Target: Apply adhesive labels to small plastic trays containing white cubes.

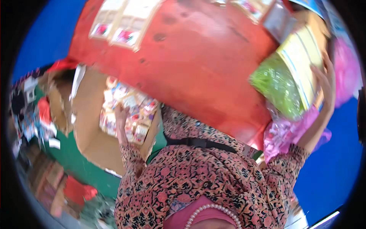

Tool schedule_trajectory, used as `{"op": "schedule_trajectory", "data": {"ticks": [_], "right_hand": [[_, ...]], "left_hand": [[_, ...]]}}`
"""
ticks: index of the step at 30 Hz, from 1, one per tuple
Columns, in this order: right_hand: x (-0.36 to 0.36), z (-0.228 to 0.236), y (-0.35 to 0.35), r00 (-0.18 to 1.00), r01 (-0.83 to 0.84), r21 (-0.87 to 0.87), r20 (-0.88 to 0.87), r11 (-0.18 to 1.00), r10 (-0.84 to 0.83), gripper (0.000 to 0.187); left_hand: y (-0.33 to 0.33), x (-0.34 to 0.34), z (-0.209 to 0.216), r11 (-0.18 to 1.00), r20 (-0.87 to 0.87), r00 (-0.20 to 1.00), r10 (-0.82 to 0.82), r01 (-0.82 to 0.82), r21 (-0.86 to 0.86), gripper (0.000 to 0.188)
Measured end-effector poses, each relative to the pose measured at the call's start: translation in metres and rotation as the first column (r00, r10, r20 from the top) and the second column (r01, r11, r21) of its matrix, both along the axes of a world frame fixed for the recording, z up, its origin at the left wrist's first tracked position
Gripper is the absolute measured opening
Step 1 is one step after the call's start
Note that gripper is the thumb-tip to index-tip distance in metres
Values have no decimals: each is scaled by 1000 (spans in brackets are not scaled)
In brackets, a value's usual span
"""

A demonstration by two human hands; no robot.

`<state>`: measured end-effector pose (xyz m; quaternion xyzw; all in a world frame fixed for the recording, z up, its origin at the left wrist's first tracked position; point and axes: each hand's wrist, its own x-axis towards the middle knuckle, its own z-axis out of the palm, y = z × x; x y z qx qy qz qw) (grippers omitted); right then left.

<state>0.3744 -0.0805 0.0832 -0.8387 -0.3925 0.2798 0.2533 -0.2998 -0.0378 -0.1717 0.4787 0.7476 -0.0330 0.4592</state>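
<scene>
My left hand reaches down into a large open cardboard box and lies over a heap of small printed packets. Its fingers are blurred, and whether they pinch a packet cannot be made out. On the right, my right hand is raised with its fingers spread, beside the edge of a pale yellow striped flat thing. Nothing shows in its grasp. Just left of that striped thing lies a shiny green plastic bag, and a pink plastic bag sits below it, near my right forearm.
A red-covered table stretches ahead of me. Cards with small packaged items lie at its far left. A grey flat piece rests at the far right. Another pink bag is beyond my right hand. Scattered goods lie left of the box.
</scene>
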Motion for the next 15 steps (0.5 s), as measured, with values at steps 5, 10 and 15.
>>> {"op": "schedule_trajectory", "data": {"ticks": [5, 10, 15], "right_hand": [[24, -18, 13, 967, -107, -65, 223, 992, 119, 43], [-7, 6, 8, 986, -108, 89, 139, 990, 95, 37], [-90, 44, 7, 946, -148, 218, 317, 965, 74, 25]], "left_hand": [[13, 0, -8, 829, -658, 699, -279, 521, 203, 50], [54, 84, 111, 805, 185, 982, 27, -131, 578, 34], [56, 185, 210, 929, 651, 745, -144, -124, 348, 27]]}}
